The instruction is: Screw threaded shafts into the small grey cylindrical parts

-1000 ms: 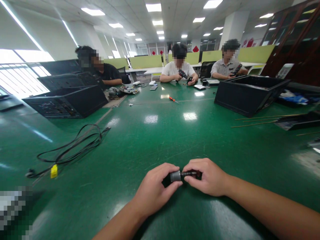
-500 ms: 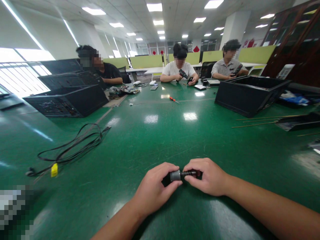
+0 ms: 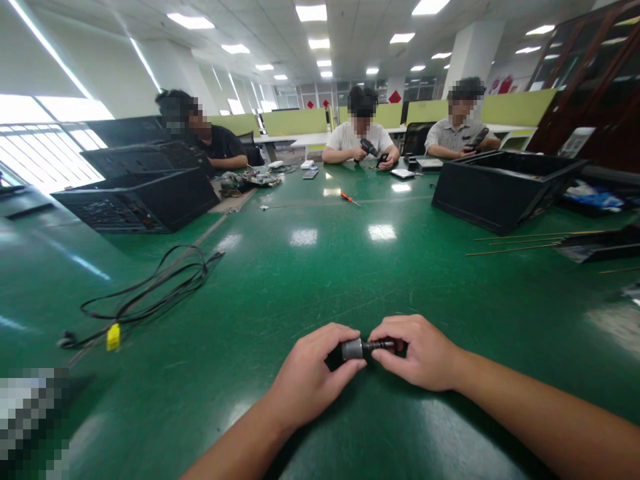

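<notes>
Low over the green table (image 3: 310,280), both my hands meet on one small tool. My left hand (image 3: 310,380) is wrapped round its black body, and a grey metal collar (image 3: 352,349) shows past my thumb. My right hand (image 3: 417,352) pinches the thin dark shaft (image 3: 379,345) that sticks out of the collar. The rest of the tool is hidden inside my fingers.
A coiled black cable (image 3: 150,287) with a yellow tag (image 3: 113,336) lies at the left. Black computer cases (image 3: 140,200) stand far left, and another black case (image 3: 500,187) far right. Thin rods (image 3: 515,243) lie at the right. A red screwdriver (image 3: 346,197) lies mid-table. Three people sit at the far side.
My hands keep the same hold on the tool; only the view has shifted slightly.
</notes>
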`<state>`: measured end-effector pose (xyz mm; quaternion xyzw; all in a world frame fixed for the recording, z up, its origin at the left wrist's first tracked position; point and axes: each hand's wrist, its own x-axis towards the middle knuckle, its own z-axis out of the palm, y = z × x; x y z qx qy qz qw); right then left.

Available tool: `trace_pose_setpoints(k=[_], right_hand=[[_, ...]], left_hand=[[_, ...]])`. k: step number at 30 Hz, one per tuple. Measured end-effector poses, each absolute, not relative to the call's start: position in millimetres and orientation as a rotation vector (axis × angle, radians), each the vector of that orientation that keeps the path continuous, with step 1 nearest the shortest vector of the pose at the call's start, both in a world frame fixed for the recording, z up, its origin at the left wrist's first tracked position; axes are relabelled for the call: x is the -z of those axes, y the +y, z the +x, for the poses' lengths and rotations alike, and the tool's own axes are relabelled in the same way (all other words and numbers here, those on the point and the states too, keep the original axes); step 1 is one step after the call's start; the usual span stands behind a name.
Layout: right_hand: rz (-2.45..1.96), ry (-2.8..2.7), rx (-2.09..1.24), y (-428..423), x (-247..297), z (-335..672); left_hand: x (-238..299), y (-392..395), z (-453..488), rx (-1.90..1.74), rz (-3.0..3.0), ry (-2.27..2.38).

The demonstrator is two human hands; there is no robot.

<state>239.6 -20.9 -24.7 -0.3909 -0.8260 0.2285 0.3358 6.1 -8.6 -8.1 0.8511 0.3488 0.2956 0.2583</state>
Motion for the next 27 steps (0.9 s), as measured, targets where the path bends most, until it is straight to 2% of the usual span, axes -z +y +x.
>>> trace_pose_setpoints(k=[27], right_hand=[[-1.044,-2.151,-0.604,-21.2,23.3,242.0]], left_hand=[[5.0,-8.3,5.4,-0.815,2.323,0.95]])
